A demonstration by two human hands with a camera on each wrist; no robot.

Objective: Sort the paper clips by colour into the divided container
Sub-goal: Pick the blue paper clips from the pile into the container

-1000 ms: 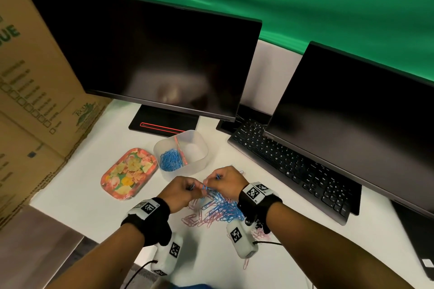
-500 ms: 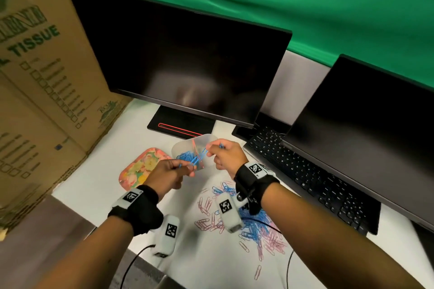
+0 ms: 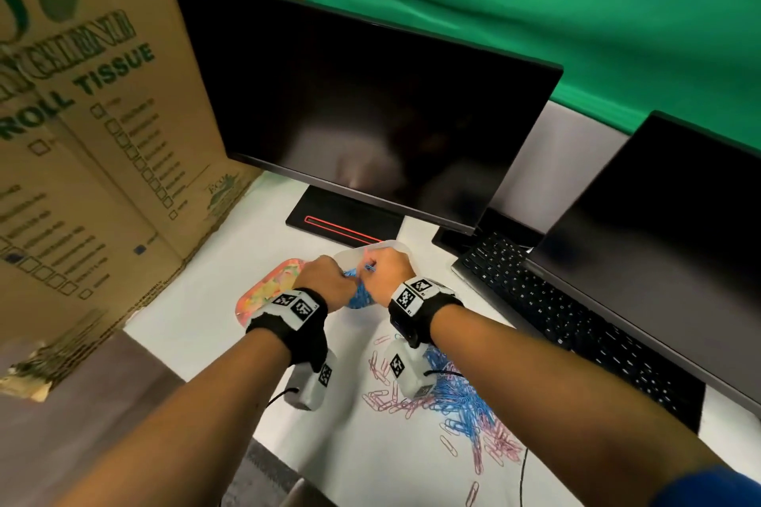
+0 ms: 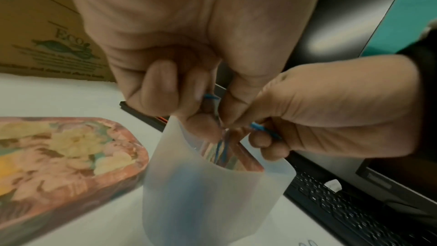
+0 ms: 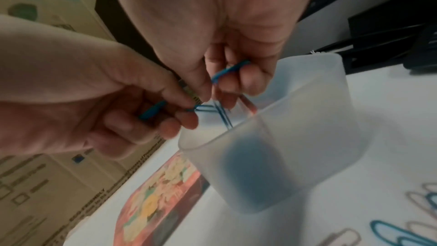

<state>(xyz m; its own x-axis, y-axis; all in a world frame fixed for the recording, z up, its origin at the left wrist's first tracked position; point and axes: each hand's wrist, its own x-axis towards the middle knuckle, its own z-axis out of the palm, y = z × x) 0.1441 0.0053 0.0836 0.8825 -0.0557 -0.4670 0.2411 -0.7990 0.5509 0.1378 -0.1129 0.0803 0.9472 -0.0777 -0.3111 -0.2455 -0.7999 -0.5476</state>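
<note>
A translucent divided container (image 3: pixel 393 248) (image 4: pixel 212 194) (image 5: pixel 283 156) stands on the white desk with blue clips heaped in its near compartment. Both hands hover over its rim. My left hand (image 3: pixel 329 280) (image 4: pixel 203 104) pinches blue paper clips (image 4: pixel 211 97) (image 5: pixel 151 112) that dangle into the container. My right hand (image 3: pixel 385 272) (image 5: pixel 227 80) pinches other blue paper clips (image 5: pixel 230 69) (image 4: pixel 264 131). The two bunches cross between the hands. A loose pile of blue and pink clips (image 3: pixel 461 403) lies on the desk below my right forearm.
A floral lid (image 3: pixel 263 292) (image 4: pixel 59 156) lies left of the container. Two dark monitors (image 3: pixel 370 115) stand behind, with a black keyboard (image 3: pixel 576 321) at right. Cardboard boxes (image 3: pixel 82 115) wall off the left side. Cables trail off the desk's near edge.
Both hands lifted blue clips from the pile, carried them away from me to the container, and now hold them close together right over its rim.
</note>
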